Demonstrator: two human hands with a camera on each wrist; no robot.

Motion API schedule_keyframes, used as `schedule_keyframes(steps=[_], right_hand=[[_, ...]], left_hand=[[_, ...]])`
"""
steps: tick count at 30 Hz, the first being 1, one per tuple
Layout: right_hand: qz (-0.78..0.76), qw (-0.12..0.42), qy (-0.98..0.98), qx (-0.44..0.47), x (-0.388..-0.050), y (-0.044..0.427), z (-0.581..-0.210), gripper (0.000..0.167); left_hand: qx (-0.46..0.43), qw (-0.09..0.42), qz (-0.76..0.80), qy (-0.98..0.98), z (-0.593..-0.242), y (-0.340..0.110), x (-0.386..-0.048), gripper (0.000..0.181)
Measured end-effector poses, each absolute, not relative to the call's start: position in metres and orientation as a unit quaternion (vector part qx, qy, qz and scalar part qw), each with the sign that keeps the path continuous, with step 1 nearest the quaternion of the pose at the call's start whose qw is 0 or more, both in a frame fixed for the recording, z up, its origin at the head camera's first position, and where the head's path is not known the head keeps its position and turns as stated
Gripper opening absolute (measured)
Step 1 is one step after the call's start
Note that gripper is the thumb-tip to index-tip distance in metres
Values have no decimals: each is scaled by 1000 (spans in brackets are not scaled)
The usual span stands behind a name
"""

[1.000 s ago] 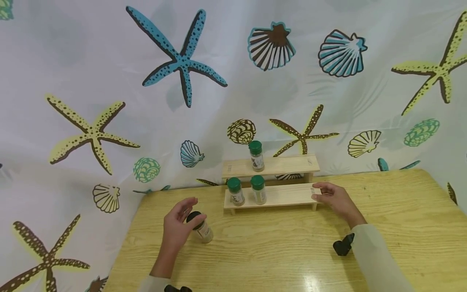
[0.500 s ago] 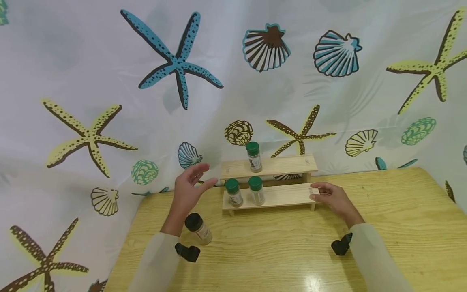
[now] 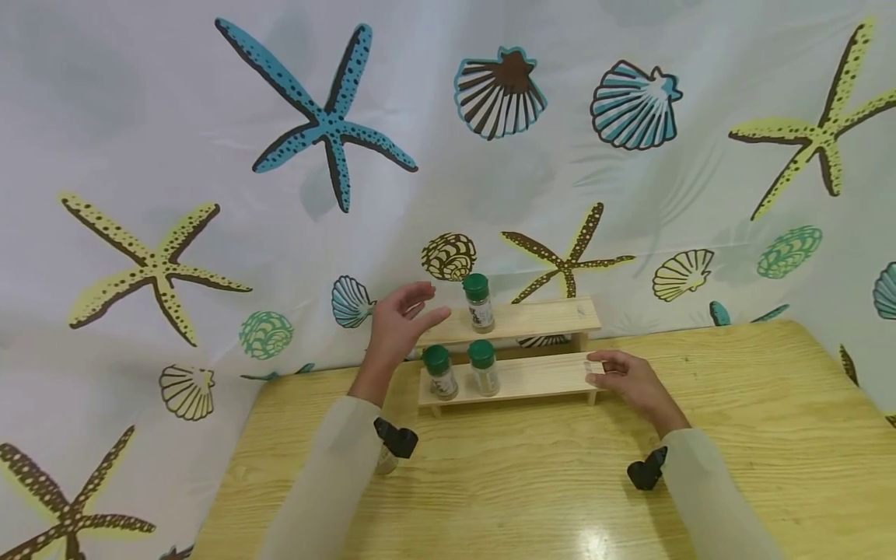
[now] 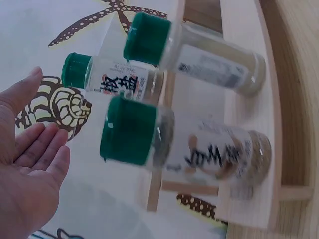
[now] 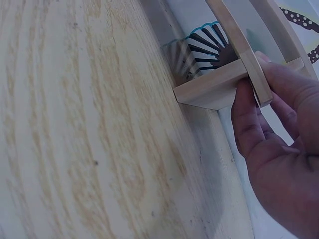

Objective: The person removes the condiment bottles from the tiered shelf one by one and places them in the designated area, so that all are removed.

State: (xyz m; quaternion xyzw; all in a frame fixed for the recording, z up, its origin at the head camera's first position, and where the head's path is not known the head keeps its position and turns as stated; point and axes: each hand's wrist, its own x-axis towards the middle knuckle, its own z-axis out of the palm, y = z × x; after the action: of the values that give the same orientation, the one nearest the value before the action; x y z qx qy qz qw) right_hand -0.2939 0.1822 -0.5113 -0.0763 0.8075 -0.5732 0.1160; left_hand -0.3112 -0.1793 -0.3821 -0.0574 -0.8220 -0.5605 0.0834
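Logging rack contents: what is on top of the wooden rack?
The upper shelf bears one green-capped bottle; the lower shelf, two more green-capped bottles. The left hand covers part of the upper shelf's left end in the head view; wood beneath each bottle is hidden.

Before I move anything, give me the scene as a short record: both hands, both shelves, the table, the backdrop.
Left hand: holds nothing; near the left end of the upper shelf
Right hand: fingers pinch the right end of the lower shelf
Upper shelf: one green-capped top jar, upright
Lower shelf: left jar and right jar, both green-capped, upright, toward the left end
Table: another jar, mostly hidden behind the left sleeve
Backdrop: white cloth, printed starfish and shells
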Motion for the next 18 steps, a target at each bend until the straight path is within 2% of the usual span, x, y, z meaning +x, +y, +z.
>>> schedule_keyframes(steps=[9, 18], right_hand=[[-579, 113, 804, -76, -295, 184, -514, 55], [-581, 115, 803, -70, -296, 184, -513, 55]], left_hand=[[-54, 44, -569, -820, -382, -153, -330, 54], [-41, 30, -558, -828, -389, -137, -341, 54]])
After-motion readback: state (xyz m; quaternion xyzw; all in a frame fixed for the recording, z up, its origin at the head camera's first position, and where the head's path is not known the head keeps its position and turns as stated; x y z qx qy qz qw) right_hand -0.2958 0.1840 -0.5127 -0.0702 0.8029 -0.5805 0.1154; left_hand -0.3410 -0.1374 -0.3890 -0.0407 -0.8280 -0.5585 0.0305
